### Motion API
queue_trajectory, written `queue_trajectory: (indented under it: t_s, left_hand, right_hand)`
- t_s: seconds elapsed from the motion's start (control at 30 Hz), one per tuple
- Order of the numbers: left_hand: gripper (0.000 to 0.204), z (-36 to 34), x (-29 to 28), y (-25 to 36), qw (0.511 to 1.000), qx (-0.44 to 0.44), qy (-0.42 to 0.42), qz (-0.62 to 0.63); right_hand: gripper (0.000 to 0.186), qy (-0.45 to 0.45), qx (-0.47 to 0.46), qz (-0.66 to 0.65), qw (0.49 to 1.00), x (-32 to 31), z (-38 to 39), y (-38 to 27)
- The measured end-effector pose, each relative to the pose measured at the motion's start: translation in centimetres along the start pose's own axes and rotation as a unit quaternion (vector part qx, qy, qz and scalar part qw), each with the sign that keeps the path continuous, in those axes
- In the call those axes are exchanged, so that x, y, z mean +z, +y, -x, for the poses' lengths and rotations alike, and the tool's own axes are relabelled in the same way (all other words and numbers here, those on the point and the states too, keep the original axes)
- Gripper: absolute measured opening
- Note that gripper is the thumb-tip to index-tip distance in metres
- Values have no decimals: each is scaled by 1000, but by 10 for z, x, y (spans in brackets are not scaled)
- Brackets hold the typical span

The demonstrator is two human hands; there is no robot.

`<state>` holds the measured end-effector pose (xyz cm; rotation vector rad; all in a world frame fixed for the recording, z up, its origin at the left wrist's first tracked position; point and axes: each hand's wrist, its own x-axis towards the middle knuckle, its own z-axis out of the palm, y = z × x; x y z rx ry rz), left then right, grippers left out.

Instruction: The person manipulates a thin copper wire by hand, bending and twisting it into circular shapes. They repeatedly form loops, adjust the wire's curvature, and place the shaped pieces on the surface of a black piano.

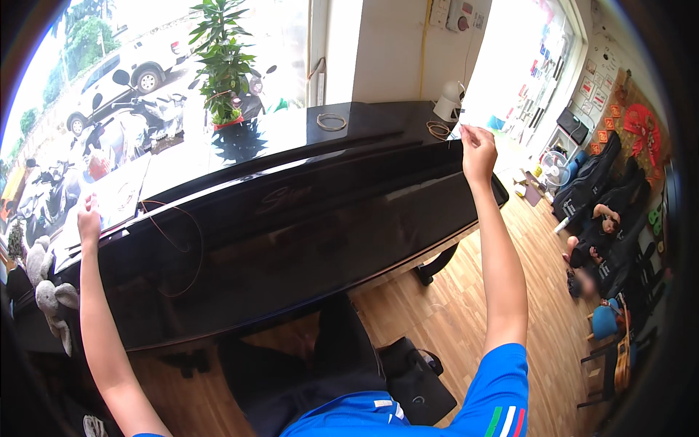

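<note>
Both my arms are spread wide over a glossy black piano point(313, 218). My left hand point(89, 221) is closed at the far left, beside white paper sheets point(125, 197); what its fingers hold is too small to make out. Over the piano's right end, my right hand point(478, 151) is raised in a pinch, with something thin and pale at the fingertips that I cannot name. From near the papers a thin reddish cord point(202, 244) loops down across the piano's front. A pale coil point(331, 121) and a tan coil point(438, 130) lie on top.
A potted plant point(224, 69) stands by the window. Grey plush toys point(54, 297) sit at the left end. A white lamp-like object point(448, 102) is at the back right. Below are a dark bag point(416, 379) and wooden floor; a person point(597, 233) sits among black instrument cases point(593, 178).
</note>
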<state>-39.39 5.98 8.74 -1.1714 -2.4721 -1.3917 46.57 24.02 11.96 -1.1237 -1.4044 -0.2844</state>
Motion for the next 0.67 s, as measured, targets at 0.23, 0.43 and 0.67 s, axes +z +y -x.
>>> queue_trajectory:
  t_s: [0.23, 0.43, 0.67]
  left_hand:
    - [54, 3, 6, -14, 993, 68, 79, -57]
    - [60, 12, 4, -5, 997, 34, 48, -47]
    - [60, 6, 8, -16, 997, 52, 57, -23]
  right_hand:
    - [16, -95, -54, 126, 986, 40, -33, 51]
    - [20, -171, -64, 132, 974, 57, -13, 75]
    - [23, -145, -47, 120, 981, 70, -19, 67]
